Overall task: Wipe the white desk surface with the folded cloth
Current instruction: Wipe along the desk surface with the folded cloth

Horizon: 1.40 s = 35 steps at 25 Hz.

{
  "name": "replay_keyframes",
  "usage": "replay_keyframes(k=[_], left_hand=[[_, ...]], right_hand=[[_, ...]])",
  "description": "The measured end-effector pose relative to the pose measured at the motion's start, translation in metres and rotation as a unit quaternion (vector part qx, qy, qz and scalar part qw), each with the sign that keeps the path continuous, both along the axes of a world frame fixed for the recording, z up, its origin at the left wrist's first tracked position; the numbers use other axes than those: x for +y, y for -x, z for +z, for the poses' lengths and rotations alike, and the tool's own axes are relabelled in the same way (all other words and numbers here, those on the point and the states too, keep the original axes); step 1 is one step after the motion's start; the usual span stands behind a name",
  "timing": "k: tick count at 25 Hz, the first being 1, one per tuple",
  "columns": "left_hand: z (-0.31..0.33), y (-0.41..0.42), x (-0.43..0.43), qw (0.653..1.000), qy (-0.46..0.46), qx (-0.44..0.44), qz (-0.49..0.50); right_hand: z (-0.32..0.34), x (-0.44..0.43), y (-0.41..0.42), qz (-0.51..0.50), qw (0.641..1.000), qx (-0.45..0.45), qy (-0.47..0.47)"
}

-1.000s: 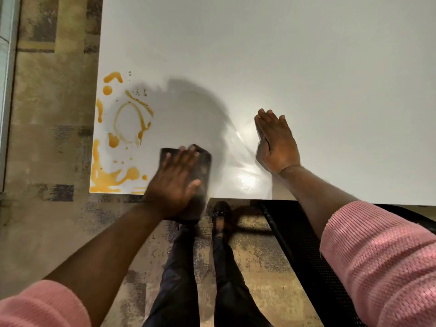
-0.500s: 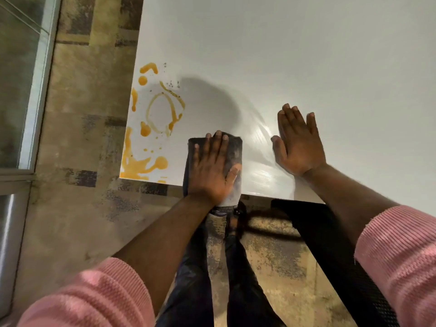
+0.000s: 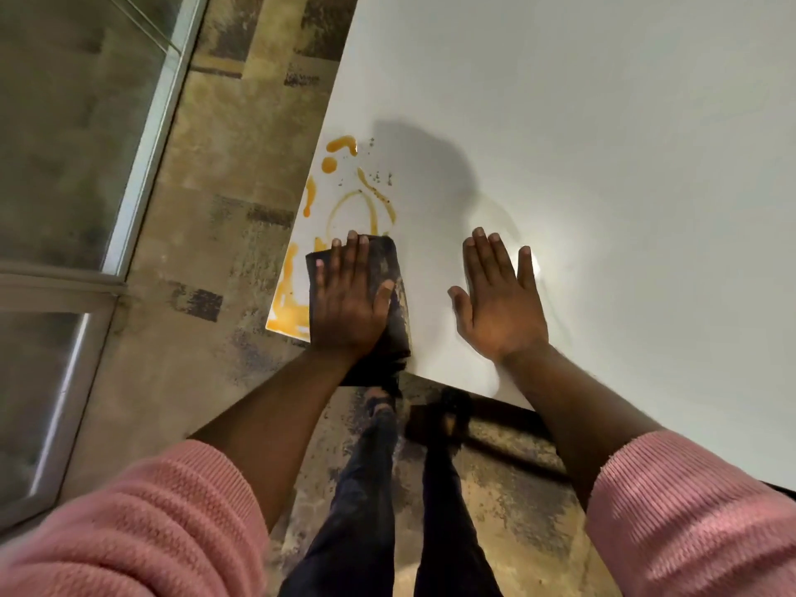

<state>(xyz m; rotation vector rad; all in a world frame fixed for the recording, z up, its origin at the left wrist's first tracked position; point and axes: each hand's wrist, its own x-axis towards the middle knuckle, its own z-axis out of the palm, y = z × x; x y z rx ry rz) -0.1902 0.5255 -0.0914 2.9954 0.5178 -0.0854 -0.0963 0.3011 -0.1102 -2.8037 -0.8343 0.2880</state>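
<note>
**Left hand pressing a dark cloth onto the stained near-left corner of a white desk**

The left hand (image 3: pixel 349 300) lies flat, fingers extended and close together, palm down on the dark grey folded cloth (image 3: pixel 390 269); the cloth rests on the near-left corner of the smooth white desk (image 3: pixel 624 144), its near end overhanging the near edge. The right hand (image 3: pixel 499 301) lies flat and empty on the bare desk to the right of the cloth, fingers spread slightly, thumb pointing toward the cloth, apart from it. An orange-yellow liquid spill (image 3: pixel 340 200) marks the corner: drops and a ring-shaped trace lie just beyond the left fingertips; a broader pool (image 3: pixel 287 303) lies along the left edge, touching the left side of the cloth. Both forearms emerge from pink ribbed knit sleeves (image 3: pixel 689 519). Below the desk edge appear dark trousers (image 3: pixel 366 489) and dark shoes on a mottled brown carpet (image 3: pixel 206 260); a glass partition with a pale metal frame (image 3: pixel 142 157) stands at left.
</note>
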Motion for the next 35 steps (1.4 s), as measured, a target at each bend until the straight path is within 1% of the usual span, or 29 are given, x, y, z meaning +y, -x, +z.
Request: replay_keyframes(k=[4,8,11,14,16,18,21,23,25,27,30,33,35], left_hand=[[-0.003,-0.002,-0.008,0.999,-0.03,0.016,0.019],[-0.007,0.032,-0.038,0.998,-0.02,0.038,0.037],[-0.009,0.037,-0.028,1.0,0.01,0.021,0.018],[-0.007,0.012,0.004,0.999,0.005,0.021,-0.031],[-0.003,-0.011,0.02,0.999,0.013,0.045,-0.022],[0.0,-0.018,0.016,0.998,0.012,0.064,0.005],[-0.001,0.012,-0.013,0.999,-0.017,0.043,-0.012],[0.002,0.033,-0.032,1.0,-0.008,0.023,-0.019],[0.004,0.032,-0.035,1.0,0.022,0.012,-0.013],[0.008,0.017,-0.029,0.998,0.048,0.037,-0.033],[0.009,-0.031,-0.014,0.996,0.05,0.053,-0.06],[0.012,-0.101,0.001,0.996,0.046,0.057,-0.046],[0.009,-0.121,0.0,0.998,0.034,0.048,-0.018]], right_hand=[[-0.002,0.0,0.002,0.002,1.0,-0.01,0.009],[0.001,-0.001,0.001,0.005,1.0,-0.004,0.012],[0.002,0.001,0.001,0.006,1.0,-0.004,0.013],[0.001,0.001,0.001,0.006,1.0,-0.006,0.016],[0.001,0.002,0.002,0.005,1.0,-0.009,0.02],[0.0,0.002,0.001,0.005,1.0,-0.007,0.023],[0.0,0.002,0.001,0.002,1.0,-0.014,0.02],[0.001,0.002,0.0,0.003,1.0,-0.014,0.014],[0.003,0.004,0.0,0.002,1.0,-0.011,0.013],[0.004,0.004,0.0,-0.003,1.0,-0.001,0.008],[0.005,0.005,0.0,-0.004,1.0,0.006,-0.004],[0.005,0.005,0.0,-0.002,1.0,-0.016,-0.01],[0.004,0.005,0.001,-0.005,0.999,-0.03,-0.022]])
